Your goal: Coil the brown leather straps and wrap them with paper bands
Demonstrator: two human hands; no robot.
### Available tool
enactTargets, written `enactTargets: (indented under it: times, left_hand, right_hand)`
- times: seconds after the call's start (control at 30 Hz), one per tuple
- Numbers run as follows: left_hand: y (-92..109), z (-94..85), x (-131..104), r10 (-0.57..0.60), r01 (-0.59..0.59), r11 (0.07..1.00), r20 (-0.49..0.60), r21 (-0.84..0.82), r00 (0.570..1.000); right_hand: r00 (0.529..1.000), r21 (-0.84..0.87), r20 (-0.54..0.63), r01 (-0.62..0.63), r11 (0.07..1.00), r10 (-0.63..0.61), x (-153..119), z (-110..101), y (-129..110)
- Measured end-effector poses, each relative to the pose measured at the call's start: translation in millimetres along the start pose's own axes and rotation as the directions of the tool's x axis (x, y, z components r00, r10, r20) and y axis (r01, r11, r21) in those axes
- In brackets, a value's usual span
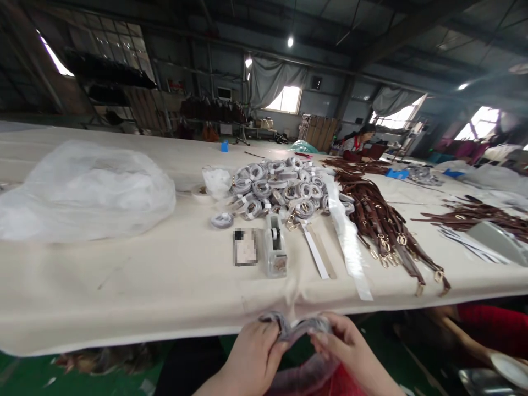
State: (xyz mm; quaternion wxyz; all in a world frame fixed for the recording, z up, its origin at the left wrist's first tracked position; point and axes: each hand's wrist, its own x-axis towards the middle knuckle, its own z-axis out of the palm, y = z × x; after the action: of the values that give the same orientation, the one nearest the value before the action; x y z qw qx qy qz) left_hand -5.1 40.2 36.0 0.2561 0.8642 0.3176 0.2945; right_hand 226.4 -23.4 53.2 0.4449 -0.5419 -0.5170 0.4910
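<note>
At the table's front edge, a strap in a greyish plastic sleeve point(303, 329) runs between my hands and loops down below them. My left hand point(254, 347) has its fingers closed round one part of it. My right hand point(344, 342) pinches the sleeve a little to the right. Beyond them on the table stands a tape dispenser point(275, 247), with a blurred-out card-like item point(246, 247) to its left. Farther back lies a heap of coiled sleeved straps point(284, 184), with one coil point(221, 220) apart from it.
Brown leather straps with gold clasps point(381, 225) are piled to the right, beside flat plastic sleeves point(348, 242) and a white strip point(315, 253). A big clear plastic bag point(94, 190) lies on the left of the cream-covered table point(165, 297). Another person point(361, 143) sits at the far right.
</note>
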Motion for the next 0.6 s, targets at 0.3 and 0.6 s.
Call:
enactTargets:
  times: [0.3,0.6]
  left_hand:
    - [30,-4.0,18,-0.353,0.617,0.409,0.507,-0.673,0.786]
    - [39,-25.2,15,-0.390,0.641,0.333,0.517,-0.692,0.761]
  right_hand:
    - [0.990,-0.349,0.133,0.091,0.933,-0.047,-8,25,12]
    - [0.996,-0.186,0.044,0.080,0.979,-0.073,11,42,29]
